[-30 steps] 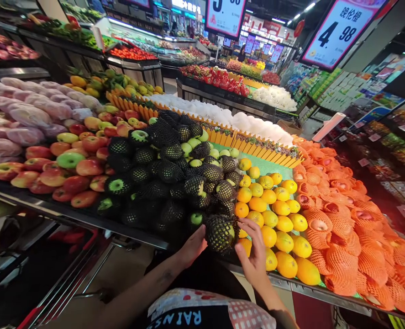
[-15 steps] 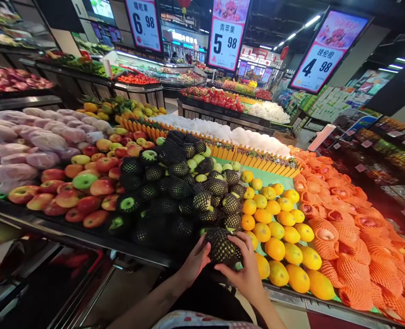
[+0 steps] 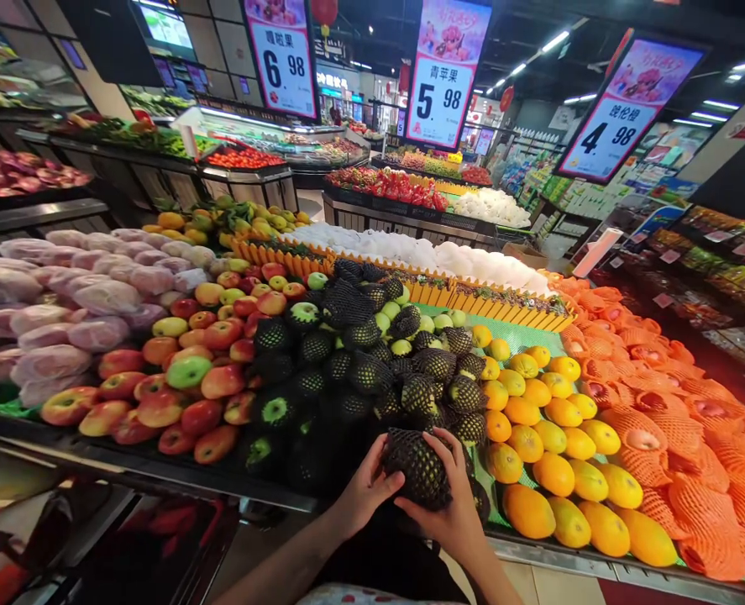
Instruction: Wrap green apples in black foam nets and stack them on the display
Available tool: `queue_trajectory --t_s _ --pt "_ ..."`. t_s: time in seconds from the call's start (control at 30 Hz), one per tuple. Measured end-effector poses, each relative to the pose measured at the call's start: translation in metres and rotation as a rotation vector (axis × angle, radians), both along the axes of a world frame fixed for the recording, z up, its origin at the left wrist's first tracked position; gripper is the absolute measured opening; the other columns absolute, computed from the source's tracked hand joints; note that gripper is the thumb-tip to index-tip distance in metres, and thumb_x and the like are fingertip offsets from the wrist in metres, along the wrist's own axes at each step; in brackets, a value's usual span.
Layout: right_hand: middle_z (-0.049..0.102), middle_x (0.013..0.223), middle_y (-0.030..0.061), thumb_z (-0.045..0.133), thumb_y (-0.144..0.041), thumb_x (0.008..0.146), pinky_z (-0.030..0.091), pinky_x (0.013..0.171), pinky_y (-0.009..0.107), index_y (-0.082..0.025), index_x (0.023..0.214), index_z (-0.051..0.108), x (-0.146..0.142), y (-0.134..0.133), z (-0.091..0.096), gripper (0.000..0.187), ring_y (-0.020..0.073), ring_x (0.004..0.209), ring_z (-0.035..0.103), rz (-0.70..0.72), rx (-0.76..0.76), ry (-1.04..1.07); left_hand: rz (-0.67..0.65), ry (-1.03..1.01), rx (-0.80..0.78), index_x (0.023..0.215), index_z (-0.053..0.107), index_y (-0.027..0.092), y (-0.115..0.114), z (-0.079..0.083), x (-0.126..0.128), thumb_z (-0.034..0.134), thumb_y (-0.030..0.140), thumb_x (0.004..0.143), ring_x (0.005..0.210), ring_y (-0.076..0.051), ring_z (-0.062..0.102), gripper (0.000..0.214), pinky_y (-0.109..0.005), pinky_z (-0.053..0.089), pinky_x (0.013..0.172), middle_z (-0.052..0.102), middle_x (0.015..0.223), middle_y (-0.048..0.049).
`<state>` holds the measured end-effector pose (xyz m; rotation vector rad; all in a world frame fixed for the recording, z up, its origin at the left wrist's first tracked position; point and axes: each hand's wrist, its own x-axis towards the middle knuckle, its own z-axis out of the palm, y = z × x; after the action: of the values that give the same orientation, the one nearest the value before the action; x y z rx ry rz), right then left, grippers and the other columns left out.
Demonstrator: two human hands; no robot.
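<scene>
Between my hands is a green apple (image 3: pixel 417 467) wrapped in a black foam net, held above the front edge of the fruit stand. My left hand (image 3: pixel 367 483) grips its left side, thumb toward me. Around its right side curl the fingers of my right hand (image 3: pixel 451 487), with the thumb low at the front. Just beyond lies a heap of green apples in black nets (image 3: pixel 372 370), some with bare green skin showing. The underside of the held apple is hidden from view.
Left of the heap are red apples (image 3: pixel 205 378) and bagged pale pink fruit (image 3: pixel 63 311). Oranges (image 3: pixel 554 428) and fruit in orange nets (image 3: pixel 674 420) fill the right. A low yellow fence (image 3: pixel 491 301) crosses behind. Price screens (image 3: pixel 444 84) hang above.
The view has shifted, so the stand appears further right and lower. My hands still hold the netted apple, and my left thumb now lies further across its front.
</scene>
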<state>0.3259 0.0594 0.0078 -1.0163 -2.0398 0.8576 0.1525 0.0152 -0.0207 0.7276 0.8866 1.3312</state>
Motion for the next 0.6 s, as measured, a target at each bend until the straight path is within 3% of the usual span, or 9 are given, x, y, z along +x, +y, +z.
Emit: queue_trajectory --t_s 0.2,0.33,0.43,0.5,0.6 --pt "0.058 0.129 0.0074 0.081 -0.024 0.066 0.052 0.101 0.047 -0.031 0.136 0.047 -0.059 -0.001 -0.008 0.078 0.0303 0.118 0.061 -0.019 -0.025 0.178 -0.042 0.145 -0.014 0.126 0.063 0.023 -0.006 0.014 -0.073 0.078 0.049 0.078 0.124 -0.029 0.058 0.057 -0.04 0.047 0.106 0.065 0.131 -0.0101" --pt "0.064 0.123 0.0066 0.08 -0.03 0.066 0.053 0.099 0.047 -0.027 0.131 0.052 -0.076 0.027 0.005 0.07 0.0293 0.112 0.063 -0.101 -0.08 0.32 -0.093 0.264 -0.03 0.104 0.074 0.018 -0.01 0.027 -0.128 0.063 0.052 0.089 0.1 -0.025 0.068 0.039 -0.033 0.056 0.084 0.074 0.105 -0.0112" --pt "0.063 0.126 0.0064 0.082 -0.036 0.068 0.053 0.1 0.051 -0.026 0.124 0.055 -0.081 0.085 0.034 0.063 0.0301 0.117 0.061 -0.271 -0.105 0.402 0.001 0.322 0.011 0.094 0.077 0.016 -0.007 0.03 -0.166 0.062 0.054 0.088 0.086 -0.023 0.069 0.042 -0.029 0.056 0.073 0.075 0.092 -0.0109" --pt "0.064 0.128 0.0057 0.073 -0.04 0.078 0.062 0.084 0.047 -0.028 0.13 0.049 -0.087 0.14 0.056 0.058 0.0289 0.111 0.065 -0.357 -0.237 0.456 0.079 0.343 0.007 0.09 0.077 0.016 -0.003 0.031 -0.187 0.065 0.054 0.086 0.081 -0.022 0.068 0.04 -0.027 0.055 0.068 0.075 0.087 -0.0099" --pt "0.066 0.13 0.0055 0.062 -0.037 0.088 0.064 0.077 0.036 -0.028 0.136 0.041 -0.101 0.229 0.08 0.053 0.0232 0.106 0.069 -0.533 -0.267 0.248 0.188 0.349 -0.012 0.086 0.077 0.017 0.006 0.032 -0.211 0.067 0.053 0.085 0.077 -0.021 0.067 0.037 -0.026 0.054 0.064 0.074 0.085 -0.0085"
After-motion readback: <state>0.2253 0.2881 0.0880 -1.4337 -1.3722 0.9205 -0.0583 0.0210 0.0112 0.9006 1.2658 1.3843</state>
